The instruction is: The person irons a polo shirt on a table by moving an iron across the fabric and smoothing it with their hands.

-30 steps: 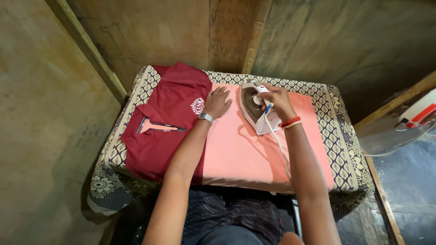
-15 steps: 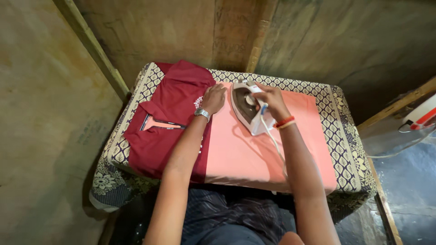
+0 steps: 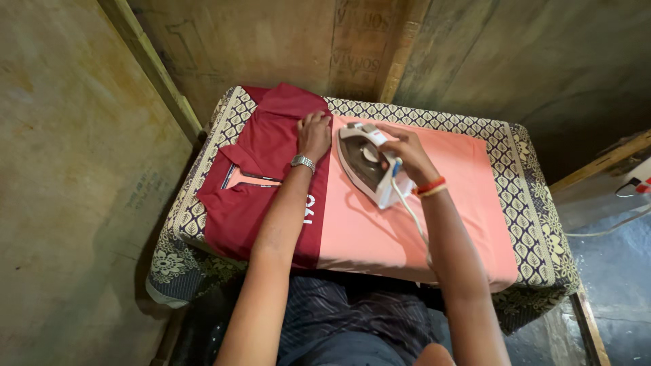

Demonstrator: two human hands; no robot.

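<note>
Bare arms; left wristwatch; right red-orange bangles.

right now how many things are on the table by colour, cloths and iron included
maroon: 1, the shirt under the left hand
pink: 1, the cloth
patterned dark and cream: 1, the table cover
white and dark: 1, the iron held by the right hand
total: 4

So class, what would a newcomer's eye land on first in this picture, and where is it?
The white iron tipped on its side in the right hand, at the middle of the table. Beneath it lies the salmon-pink cloth. To the left, the left hand presses the maroon shirt flat on the patterned table cover.
</note>
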